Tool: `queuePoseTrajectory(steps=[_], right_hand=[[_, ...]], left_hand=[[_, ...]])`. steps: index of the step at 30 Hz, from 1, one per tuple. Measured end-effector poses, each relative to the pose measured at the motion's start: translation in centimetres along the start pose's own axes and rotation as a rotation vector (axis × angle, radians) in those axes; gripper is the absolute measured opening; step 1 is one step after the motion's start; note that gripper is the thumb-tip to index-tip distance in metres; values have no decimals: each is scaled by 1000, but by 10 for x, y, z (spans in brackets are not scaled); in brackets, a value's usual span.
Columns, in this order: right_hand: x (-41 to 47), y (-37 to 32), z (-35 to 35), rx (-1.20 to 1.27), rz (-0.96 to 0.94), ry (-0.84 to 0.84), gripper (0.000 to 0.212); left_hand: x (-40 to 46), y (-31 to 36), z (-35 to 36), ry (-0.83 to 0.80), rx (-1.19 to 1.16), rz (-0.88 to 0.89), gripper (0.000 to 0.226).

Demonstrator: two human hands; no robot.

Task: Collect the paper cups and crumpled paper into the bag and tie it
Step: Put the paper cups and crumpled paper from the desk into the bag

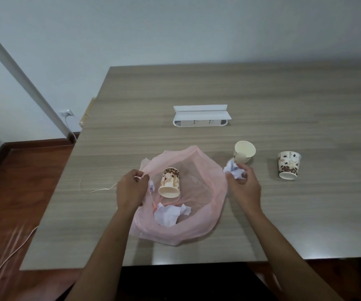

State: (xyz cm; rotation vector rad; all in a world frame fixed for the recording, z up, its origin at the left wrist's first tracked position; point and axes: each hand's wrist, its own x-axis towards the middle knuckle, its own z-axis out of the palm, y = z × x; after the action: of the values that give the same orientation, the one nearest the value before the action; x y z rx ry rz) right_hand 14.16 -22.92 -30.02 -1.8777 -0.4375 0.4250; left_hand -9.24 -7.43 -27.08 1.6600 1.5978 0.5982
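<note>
Pink bag (199, 218) open on table (283, 94), one paper cup (170, 182) and crumpled paper (169, 215) inside. Left hand (131, 189) pinches bag rim; right hand (243, 185) grips paper wad (234, 170) beside bag. Two cups right: tilted cup (243, 154), inverted cup (289, 165). White power strip (200, 117) behind.

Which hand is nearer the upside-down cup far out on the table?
Right. The right hand is just left of the upside-down cup; the left hand grips the bag's far rim.

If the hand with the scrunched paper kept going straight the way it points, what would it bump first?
Probably the tipped paper cup just beyond the right hand, though depth is unclear.
</note>
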Motion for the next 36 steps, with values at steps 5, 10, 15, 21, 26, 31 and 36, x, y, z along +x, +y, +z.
queuePoseTrajectory(steps=[5, 10, 15, 21, 26, 31, 36], right_hand=[[-41, -24, 23, -134, -195, -407, 46], [-71, 2, 42, -367, -227, -832, 56], [-59, 15, 22, -281, -330, -560, 27], [-11, 36, -6, -260, -283, -85, 35], [26, 63, -12, -487, -158, -191, 45], [33, 78, -6, -531, -178, -428, 47], [37, 100, -11, -739, -139, -522, 45]], left_hand=[[-19, 8, 12, -28, -20, 23, 11], [-46, -2, 23, -44, -55, 32, 9], [-57, -12, 30, -40, -78, 10, 9], [-54, -34, 22, 6, -78, -37, 9], [-52, -50, 11, 40, 19, -21, 11], [-47, -56, -2, 56, 54, -25, 13], [-44, -52, 4, 24, 39, -12, 14]])
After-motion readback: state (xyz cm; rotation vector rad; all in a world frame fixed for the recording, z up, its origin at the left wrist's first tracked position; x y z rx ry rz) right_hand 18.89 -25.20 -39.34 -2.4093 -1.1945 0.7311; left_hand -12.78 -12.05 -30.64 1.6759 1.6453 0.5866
